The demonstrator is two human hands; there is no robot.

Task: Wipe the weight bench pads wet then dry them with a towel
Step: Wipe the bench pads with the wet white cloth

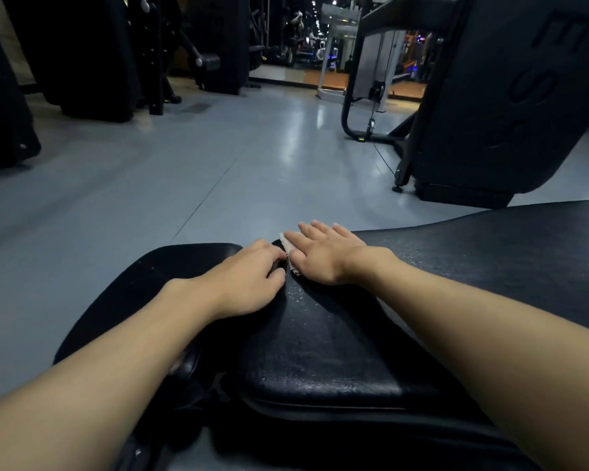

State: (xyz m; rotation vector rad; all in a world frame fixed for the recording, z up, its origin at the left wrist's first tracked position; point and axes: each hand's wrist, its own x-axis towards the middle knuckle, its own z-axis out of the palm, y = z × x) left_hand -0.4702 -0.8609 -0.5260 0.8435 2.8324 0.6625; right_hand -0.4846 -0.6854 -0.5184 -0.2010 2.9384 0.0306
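**A:** Your left hand [249,280] rests knuckles up on the black bench pad [320,341], fingers curled under. Whether they pinch anything, I cannot tell.

**B:** Your right hand [323,256], just at its 2 o'clock, lies flat with fingers straight, pressing down on a white cloth [288,244]. Only the cloth's left edge shows, between your two hands.

**A:** That puts the cloth at the pad's far end, at your 12 o'clock, with your left fingertips right beside its edge. Near your hands the pad's surface glistens with fine specks.

**B:** At your 3 o'clock a longer pad [507,266] stretches off to the right. Beyond both pads, grey floor [184,171] runs on toward 12 o'clock.

**A:** Farther out, a big black machine [510,96] stands at your 1 o'clock, and more dark machines [82,62] at 10 o'clock.
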